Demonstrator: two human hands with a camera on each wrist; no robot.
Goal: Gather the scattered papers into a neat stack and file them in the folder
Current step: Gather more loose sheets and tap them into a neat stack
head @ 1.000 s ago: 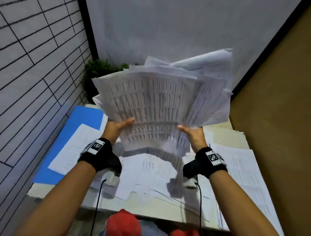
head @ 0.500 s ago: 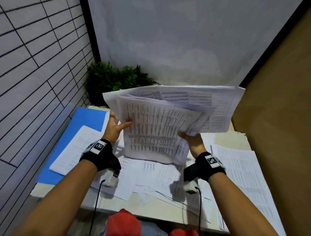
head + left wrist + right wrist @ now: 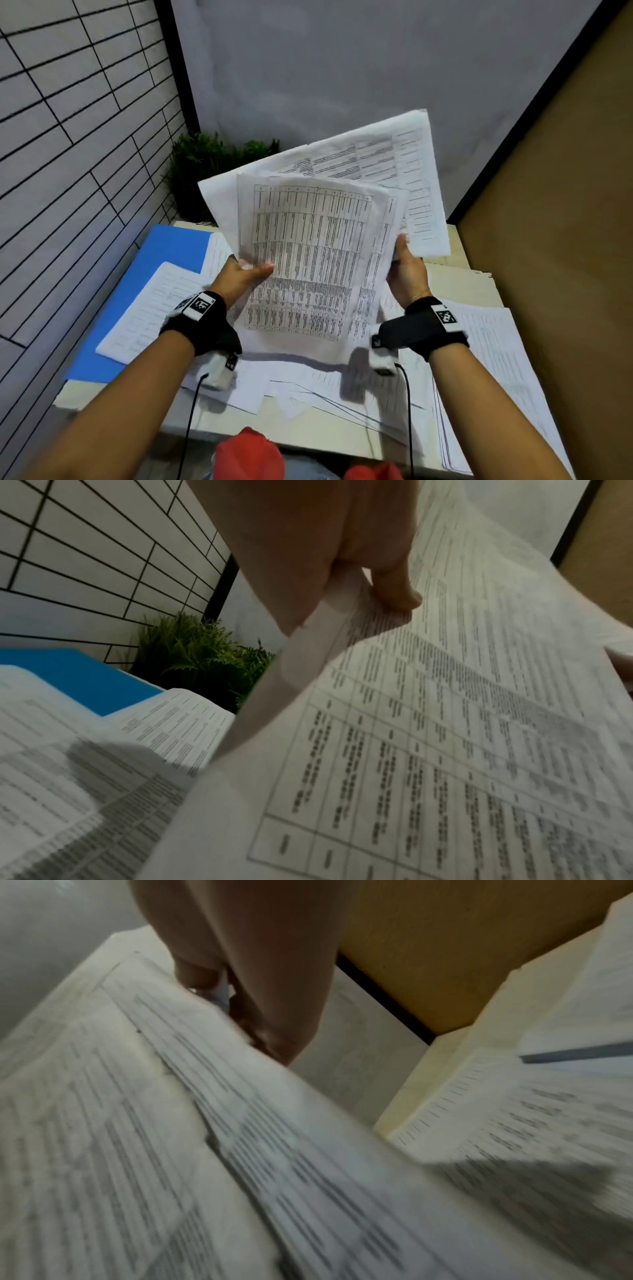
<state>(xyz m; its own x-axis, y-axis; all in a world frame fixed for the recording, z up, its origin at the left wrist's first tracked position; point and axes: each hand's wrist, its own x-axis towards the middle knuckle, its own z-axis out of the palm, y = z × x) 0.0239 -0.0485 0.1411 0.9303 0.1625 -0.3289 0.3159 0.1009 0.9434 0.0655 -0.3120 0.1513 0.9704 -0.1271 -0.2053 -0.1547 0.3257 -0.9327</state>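
loose papers [image 3: 308, 383] cover the desk's middle and right; a plant [image 3: 209, 171] blocks the far-left corner.

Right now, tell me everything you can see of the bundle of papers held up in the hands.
The bundle of papers is white printed sheets, the front one a ruled table of dense text. It is held tilted above the desk, unevenly fanned, with a larger sheet jutting out behind toward the upper right. The left hand grips its left edge, thumb on the front; the right hand grips its right edge.
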